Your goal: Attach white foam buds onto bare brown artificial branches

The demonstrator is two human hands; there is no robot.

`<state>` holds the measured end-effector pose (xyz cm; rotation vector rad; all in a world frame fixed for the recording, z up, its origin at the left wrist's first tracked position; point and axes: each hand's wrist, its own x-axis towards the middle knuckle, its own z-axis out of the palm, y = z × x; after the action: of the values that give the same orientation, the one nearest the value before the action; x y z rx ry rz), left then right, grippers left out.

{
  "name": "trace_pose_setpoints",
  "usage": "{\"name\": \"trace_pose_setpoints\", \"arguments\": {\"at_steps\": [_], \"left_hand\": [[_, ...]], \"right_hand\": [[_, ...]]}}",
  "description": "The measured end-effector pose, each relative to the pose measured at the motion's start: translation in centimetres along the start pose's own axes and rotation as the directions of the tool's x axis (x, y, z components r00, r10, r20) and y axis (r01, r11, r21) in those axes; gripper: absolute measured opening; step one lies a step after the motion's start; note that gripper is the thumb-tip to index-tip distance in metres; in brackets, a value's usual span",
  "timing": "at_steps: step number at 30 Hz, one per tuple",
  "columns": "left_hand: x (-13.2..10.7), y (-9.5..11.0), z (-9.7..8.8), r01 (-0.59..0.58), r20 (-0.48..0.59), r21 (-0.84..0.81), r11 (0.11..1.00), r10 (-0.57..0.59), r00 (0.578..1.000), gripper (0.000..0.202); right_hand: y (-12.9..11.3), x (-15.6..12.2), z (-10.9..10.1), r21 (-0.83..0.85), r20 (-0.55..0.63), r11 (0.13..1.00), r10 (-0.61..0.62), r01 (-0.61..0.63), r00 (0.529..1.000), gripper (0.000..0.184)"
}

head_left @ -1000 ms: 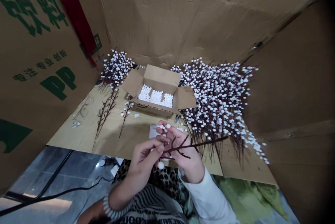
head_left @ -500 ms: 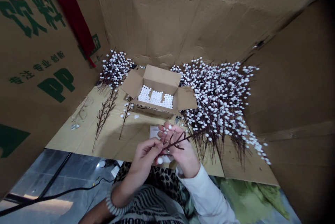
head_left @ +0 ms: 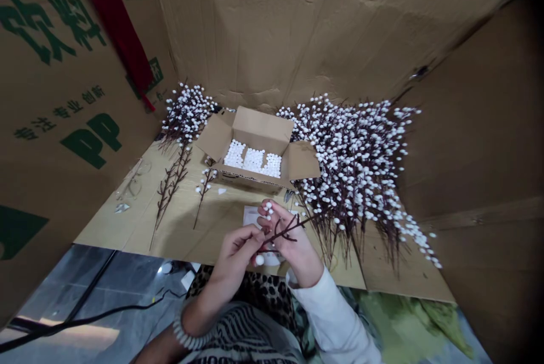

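Observation:
A dark brown artificial branch point(head_left: 285, 232) with short bare twigs is pinched between the thumb and fingers of my left hand point(head_left: 237, 252). One white ball point(head_left: 259, 260) shows just below those fingertips, at a twig's end. My right hand point(head_left: 301, 248) is behind the branch, palm turned up and fingers curled. A few small white balls point(head_left: 268, 208) sit at its fingertips. The branch passes across the right palm; whether it touches the palm I cannot tell.
Ahead stands an open cardboard box point(head_left: 255, 180) with heaps of white balls. A big pile of white-berried branches point(head_left: 352, 165) lies right, a smaller bunch point(head_left: 189, 111) at back left. Bare branches point(head_left: 170, 182) and one partly berried branch point(head_left: 204, 191) lie left. Cardboard walls point(head_left: 318, 29) surround the table.
The right hand's fingertips, with the white balls, have shifted slightly. The branch's far end has swung a little to the left. My left hand keeps its pinch.

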<state>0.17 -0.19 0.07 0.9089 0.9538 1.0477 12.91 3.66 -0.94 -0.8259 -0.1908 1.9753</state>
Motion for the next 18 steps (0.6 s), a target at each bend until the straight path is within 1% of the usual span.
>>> {"name": "trace_pose_setpoints", "arguments": {"at_steps": [5, 8, 10, 12, 15, 18], "left_hand": [[-0.2, 0.6, 0.3, 0.03, -0.015, -0.001, 1.0, -0.03, 0.999, 0.027], [-0.4, 0.9, 0.3, 0.03, 0.01, 0.007, 1.0, -0.03, 1.0, 0.029], [-0.6, 1.1, 0.3, 0.024, 0.024, 0.018, 1.0, -0.024, 0.999, 0.029], [-0.9, 1.3, 0.2, 0.017, 0.024, 0.037, 0.999, -0.018, 1.0, 0.028], [-1.4, 1.9, 0.3, -0.009, 0.008, 0.099, 0.995, 0.008, 1.0, 0.027], [-1.8, 2.5, 0.4, -0.059, 0.035, 0.16, 0.985, 0.054, 0.998, 0.027]], "right_hand": [[0.5, -1.2, 0.7, -0.036, -0.064, 0.999, -0.017, 0.015, 0.998, 0.031], [1.1, -1.9, 0.7, -0.083, -0.08, 0.995, -0.057, 0.051, 0.995, 0.032], [1.4, -2.6, 0.7, -0.114, -0.051, 0.99, -0.091, 0.085, 0.995, 0.029], [1.6, -3.4, 0.8, -0.133, 0.023, 0.984, -0.121, 0.123, 0.992, 0.024], [1.7, -4.7, 1.3, -0.138, 0.125, 0.972, -0.175, 0.191, 0.977, 0.017], [1.6, -5.7, 1.8, -0.162, 0.151, 0.96, -0.203, 0.227, 0.967, 0.017]]}}
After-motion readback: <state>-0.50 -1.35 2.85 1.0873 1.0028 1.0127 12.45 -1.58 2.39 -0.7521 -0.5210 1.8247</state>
